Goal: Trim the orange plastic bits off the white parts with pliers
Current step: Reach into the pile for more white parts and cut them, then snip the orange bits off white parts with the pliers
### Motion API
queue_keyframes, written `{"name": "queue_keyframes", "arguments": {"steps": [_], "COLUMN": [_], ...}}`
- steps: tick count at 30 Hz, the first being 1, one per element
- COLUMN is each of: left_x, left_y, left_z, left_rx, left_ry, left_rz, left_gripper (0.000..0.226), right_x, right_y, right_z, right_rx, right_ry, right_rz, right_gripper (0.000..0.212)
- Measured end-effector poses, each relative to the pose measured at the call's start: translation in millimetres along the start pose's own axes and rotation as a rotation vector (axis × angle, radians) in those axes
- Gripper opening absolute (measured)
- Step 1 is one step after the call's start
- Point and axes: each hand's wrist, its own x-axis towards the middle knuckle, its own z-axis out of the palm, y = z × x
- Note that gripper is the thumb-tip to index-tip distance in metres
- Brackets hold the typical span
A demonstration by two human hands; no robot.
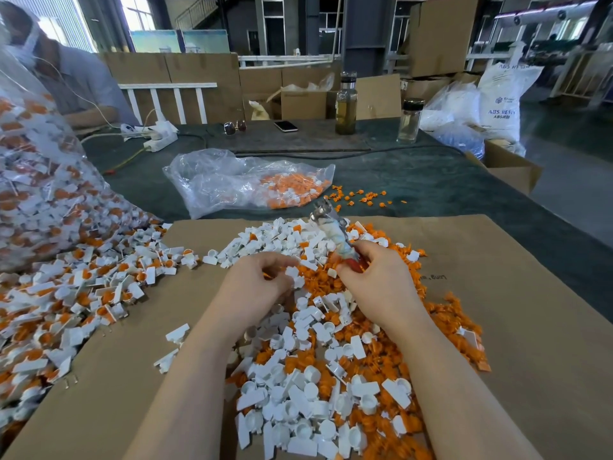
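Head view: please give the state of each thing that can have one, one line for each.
left hand: fingers pinch a white part.
right hand: grips the pliers, nose pointing away.
plastic bag: lying open, orange bits inside.
tall bottle: upright, capped.
short bottle: upright, capped.
phone: flat, screen dark.

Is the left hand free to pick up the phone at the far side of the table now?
Probably not. The left hand already pinches a white part, and the phone lies far off across the table, beyond the clear bag of parts.
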Motion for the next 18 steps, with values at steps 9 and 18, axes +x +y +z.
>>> {"name": "queue_keyframes", "arguments": {"steps": [9, 18], "left_x": [-0.3, -0.3], "left_y": [5.3, 7.9], "left_z": [0.4, 2.7], "left_rx": [-0.430, -0.483], "left_ry": [-0.030, -0.067], "left_rz": [-0.099, -0.101], "left_gripper": [0.025, 0.015], "right_x": [-2.4, -3.8], "right_y": [-5.4, -8.7], "right_z": [-4.0, -3.7], "right_rx": [0.235, 0.310], "right_ry": [0.017, 0.036], "right_rz": [0.046, 0.040], "right_gripper": [0.007, 0.006]}}
